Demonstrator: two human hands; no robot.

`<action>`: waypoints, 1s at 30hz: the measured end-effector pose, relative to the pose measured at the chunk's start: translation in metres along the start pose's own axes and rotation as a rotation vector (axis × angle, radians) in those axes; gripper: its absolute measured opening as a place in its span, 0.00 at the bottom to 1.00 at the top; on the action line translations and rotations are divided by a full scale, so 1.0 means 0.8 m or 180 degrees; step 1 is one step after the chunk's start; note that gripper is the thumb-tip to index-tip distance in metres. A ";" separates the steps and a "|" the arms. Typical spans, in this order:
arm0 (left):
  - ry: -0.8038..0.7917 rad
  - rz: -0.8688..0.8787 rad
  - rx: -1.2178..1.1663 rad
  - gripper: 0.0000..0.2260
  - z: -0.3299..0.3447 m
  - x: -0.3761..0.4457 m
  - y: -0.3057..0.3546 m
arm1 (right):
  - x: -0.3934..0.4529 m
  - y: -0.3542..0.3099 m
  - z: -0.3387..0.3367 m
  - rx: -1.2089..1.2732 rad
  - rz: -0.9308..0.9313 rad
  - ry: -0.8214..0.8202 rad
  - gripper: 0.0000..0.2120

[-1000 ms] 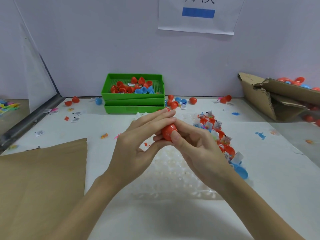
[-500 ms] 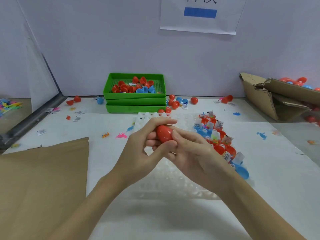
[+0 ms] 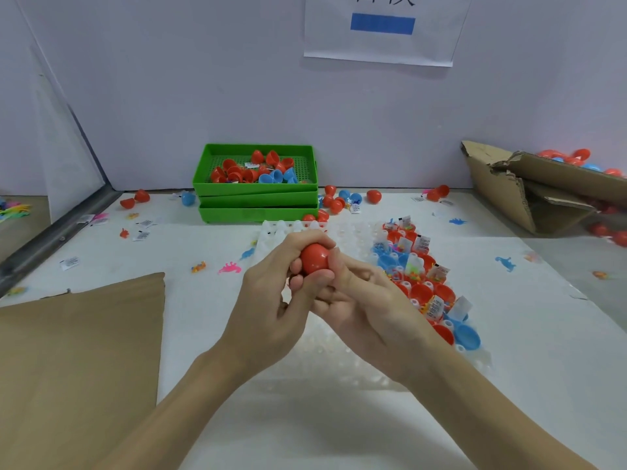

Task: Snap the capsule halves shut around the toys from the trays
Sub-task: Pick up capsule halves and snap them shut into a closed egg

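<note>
Two hands (image 3: 325, 300) around red capsule (image 3: 315, 258), mid-table.

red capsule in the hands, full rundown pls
The capsule is red, smooth, glossy plastic by its look, egg-shaped. It is held above the clear tray, mid-frame. The left hand curls fingers over its top and left side; the right hand pinches it from the right, thumb along its side. Only the near face shows; no seam or gap is visible, so whether it is fully snapped cannot be told. Contents hidden.
</note>
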State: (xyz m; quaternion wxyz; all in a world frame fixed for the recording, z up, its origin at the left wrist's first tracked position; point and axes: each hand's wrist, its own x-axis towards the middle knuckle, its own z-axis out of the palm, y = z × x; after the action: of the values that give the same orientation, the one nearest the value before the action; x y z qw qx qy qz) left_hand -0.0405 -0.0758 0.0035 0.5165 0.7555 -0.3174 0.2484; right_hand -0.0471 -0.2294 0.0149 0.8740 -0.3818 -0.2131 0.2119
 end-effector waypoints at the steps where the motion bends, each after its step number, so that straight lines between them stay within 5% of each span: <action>1: 0.0011 -0.0037 -0.0012 0.15 -0.001 0.000 0.000 | -0.001 -0.002 0.000 -0.0027 -0.0001 0.0006 0.15; 5: -0.0188 -0.0472 -0.0174 0.17 -0.002 0.001 -0.001 | -0.001 -0.004 0.000 -0.0516 -0.0271 0.0272 0.15; 9: 0.0034 -0.0971 -0.0910 0.29 -0.004 0.012 0.002 | -0.002 -0.005 -0.010 -0.3322 -0.1393 0.1285 0.20; 11: 0.0121 -0.1134 -0.0959 0.24 -0.010 0.014 0.002 | -0.004 -0.003 -0.018 -0.4280 -0.1773 0.1454 0.21; 15: -0.0248 -0.1497 -0.1126 0.14 -0.010 0.007 -0.001 | -0.002 0.003 -0.028 -0.4974 -0.1988 0.1335 0.18; 24: -0.0694 -0.2061 -0.2785 0.18 -0.019 0.012 -0.004 | -0.003 0.005 -0.021 -0.4624 -0.1452 0.0877 0.29; 30: -0.0659 -0.2354 -0.3406 0.19 -0.021 0.015 -0.004 | -0.004 0.002 -0.017 -0.4353 -0.1703 0.0945 0.25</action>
State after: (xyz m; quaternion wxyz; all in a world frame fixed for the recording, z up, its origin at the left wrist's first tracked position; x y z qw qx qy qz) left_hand -0.0307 -0.0617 0.0158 0.8389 0.4737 -0.1646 -0.2115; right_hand -0.0428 -0.2376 0.0044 0.4830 -0.7996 -0.2627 -0.2414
